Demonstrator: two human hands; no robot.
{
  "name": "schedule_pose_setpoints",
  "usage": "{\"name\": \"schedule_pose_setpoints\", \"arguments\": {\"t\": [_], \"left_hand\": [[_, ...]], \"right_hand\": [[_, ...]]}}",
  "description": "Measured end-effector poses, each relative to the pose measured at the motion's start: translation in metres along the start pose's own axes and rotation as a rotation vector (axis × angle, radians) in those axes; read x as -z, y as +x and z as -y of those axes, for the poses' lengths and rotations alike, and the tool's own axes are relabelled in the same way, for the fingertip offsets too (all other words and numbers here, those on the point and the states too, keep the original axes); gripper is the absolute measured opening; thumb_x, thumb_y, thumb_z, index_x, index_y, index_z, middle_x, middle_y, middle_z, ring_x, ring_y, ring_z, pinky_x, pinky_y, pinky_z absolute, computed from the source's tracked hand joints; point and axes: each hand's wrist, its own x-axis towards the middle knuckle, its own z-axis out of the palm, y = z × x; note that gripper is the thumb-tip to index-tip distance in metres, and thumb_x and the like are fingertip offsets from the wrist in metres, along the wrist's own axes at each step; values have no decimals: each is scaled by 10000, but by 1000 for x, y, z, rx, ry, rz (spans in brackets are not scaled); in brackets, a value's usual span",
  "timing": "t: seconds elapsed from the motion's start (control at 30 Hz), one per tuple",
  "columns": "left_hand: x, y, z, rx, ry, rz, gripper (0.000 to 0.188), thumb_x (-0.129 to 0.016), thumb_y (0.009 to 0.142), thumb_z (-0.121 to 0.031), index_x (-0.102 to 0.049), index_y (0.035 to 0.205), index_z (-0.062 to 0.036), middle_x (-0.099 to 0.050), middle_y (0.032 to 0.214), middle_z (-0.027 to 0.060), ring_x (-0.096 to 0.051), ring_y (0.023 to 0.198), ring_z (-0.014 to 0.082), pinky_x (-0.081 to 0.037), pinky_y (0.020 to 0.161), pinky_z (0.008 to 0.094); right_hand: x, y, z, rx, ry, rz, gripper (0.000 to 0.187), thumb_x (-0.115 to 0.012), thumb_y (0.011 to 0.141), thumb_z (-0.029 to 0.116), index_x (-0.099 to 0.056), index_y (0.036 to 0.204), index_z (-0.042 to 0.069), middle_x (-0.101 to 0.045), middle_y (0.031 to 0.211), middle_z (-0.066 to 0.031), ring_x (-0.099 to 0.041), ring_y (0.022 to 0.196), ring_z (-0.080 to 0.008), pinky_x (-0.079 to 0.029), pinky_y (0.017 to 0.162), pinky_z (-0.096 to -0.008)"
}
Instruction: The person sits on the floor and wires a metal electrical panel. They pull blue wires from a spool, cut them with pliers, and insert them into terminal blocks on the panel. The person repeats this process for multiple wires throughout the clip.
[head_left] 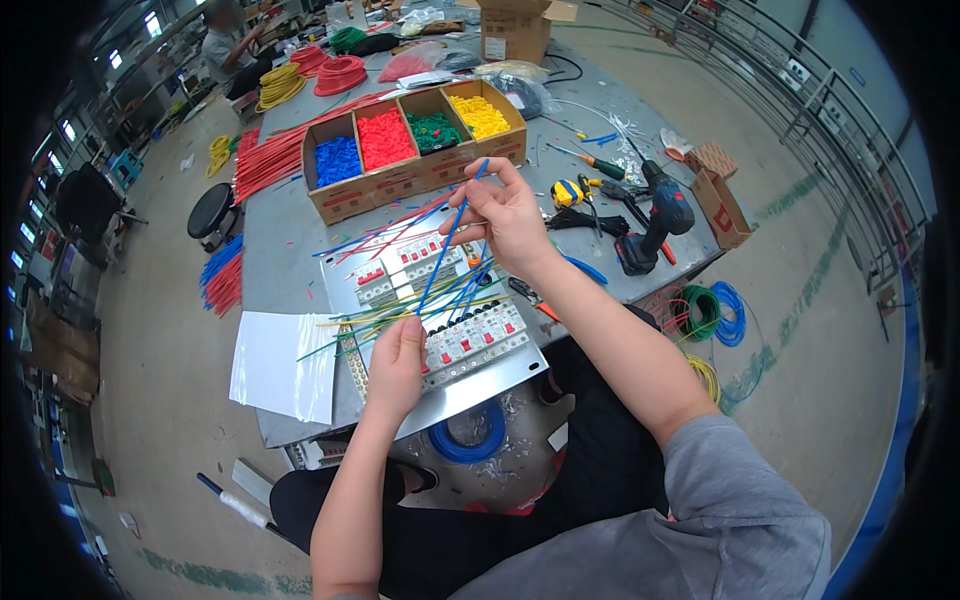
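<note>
Between my two hands a blue wire [441,258] slants up to the right. My right hand [500,215] pinches its upper end between thumb and fingers. Lower down, my left hand [398,365] is closed around the wire's lower part, next to a row of circuit breakers [476,340] with red switches. The breakers sit on a metal mounting plate [520,372] at the table's near edge. Further back on the plate is a second group of breakers [412,262]. Loose green and yellow wires [350,325] lie across the plate by my left hand.
Behind the plate stands a cardboard box [400,182] with blue, red, green and yellow caps in compartments. A cordless drill [660,215], a tape measure [568,192] and a screwdriver [600,166] lie to the right. White sheets [283,365] hang slightly over the left edge. A stool [210,215] stands left.
</note>
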Motion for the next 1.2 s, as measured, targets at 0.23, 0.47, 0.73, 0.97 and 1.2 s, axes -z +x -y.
{"name": "schedule_pose_setpoints", "arguments": {"t": [0.23,0.47,0.73,0.97,1.2], "left_hand": [[0,-8,-13,26,62,39,439,-444,1137,-353,-508,809,-67,-453,682,-29,-414,634,90,-367,589,282],[0,-11,-13,-2,38,18,444,-449,1138,-363,-492,793,-86,-435,664,-51,-385,601,61,-321,558,256],[1,-15,-24,20,-43,40,441,-449,1141,-350,-473,776,-104,-413,648,-59,-337,570,41,-261,526,241],[6,-16,-26,-59,225,-40,451,-445,1128,-335,-536,824,-14,-531,672,67,-496,630,177,-404,610,359],[3,-20,-35,-126,421,-48,441,-446,1121,-327,-546,861,14,-563,665,131,-534,606,265,-421,609,422]], "right_hand": [[8,2,6,-111,51,7,242,-572,1088,215,-487,1263,70,-699,990,-169,-775,809,-283,-667,633,-353],[6,3,0,-10,-21,-31,235,-597,1076,216,-533,1241,61,-678,1007,-129,-773,830,-286,-672,652,-359],[5,1,0,14,37,-63,211,-619,1064,193,-538,1216,70,-692,985,-150,-776,843,-284,-678,662,-382],[8,1,3,-206,105,-77,341,-550,1092,357,-586,1111,18,-730,959,-188,-777,821,-311,-667,664,-389],[15,1,5,-271,78,-148,432,-482,1110,396,-596,1071,-19,-739,903,-196,-779,801,-328,-662,643,-380]]}}
